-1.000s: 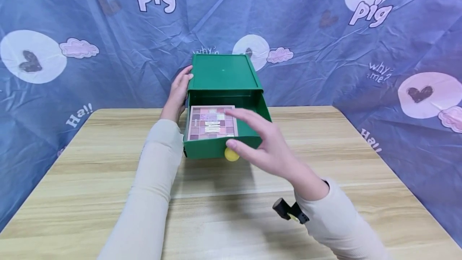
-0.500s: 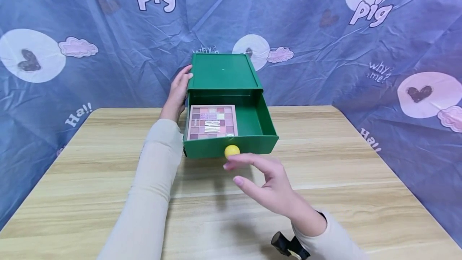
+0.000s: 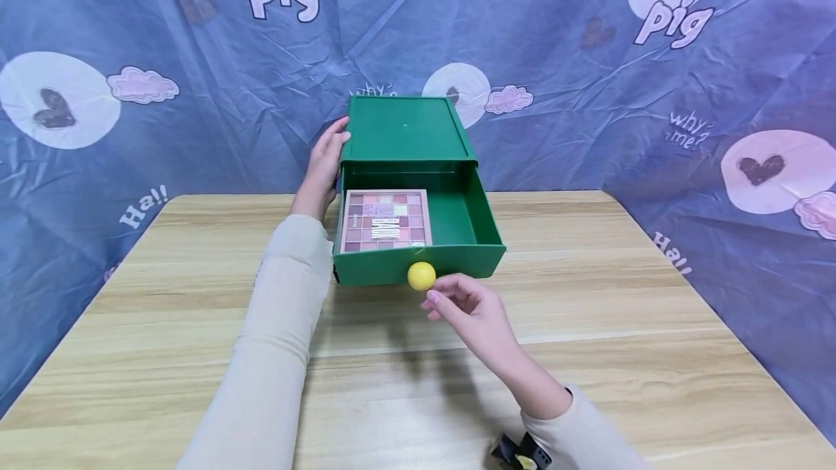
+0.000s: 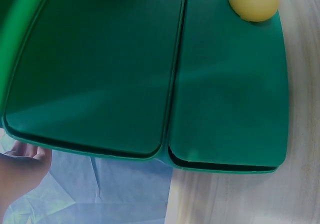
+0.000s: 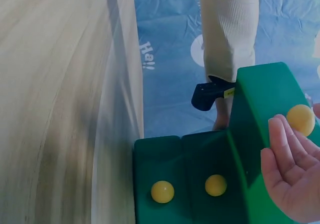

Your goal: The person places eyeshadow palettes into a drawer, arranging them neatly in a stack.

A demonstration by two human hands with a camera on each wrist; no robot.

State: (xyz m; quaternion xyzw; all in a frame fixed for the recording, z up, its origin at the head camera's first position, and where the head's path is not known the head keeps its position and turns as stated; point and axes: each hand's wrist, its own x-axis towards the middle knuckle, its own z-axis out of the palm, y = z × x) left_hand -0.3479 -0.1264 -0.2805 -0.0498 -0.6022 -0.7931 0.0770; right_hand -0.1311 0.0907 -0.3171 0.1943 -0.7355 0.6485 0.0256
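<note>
A green drawer cabinet has its top drawer pulled out. Inside lies an eyeshadow palette with pink, brown and mauve squares, against the left wall. The left hand rests along the cabinet's left side, fingertips at its upper edge; the left wrist view has those fingers at the edge. Close to the drawer's round yellow knob, on its right, is the right hand, with fingers bent and thumb just below. From the right wrist, the fingers lie right beside this knob.
Two closed lower drawers show yellow knobs in the right wrist view, one lower knob near the wood-grain table. The table extends around the cabinet. Behind hangs a blue printed cloth. A black wrist camera sits below the right sleeve.
The right hand has drawn back from over the drawer, dropped below the knob, then come up to its right side with fingers more bent. Left hand, cabinet and palette stay put.
</note>
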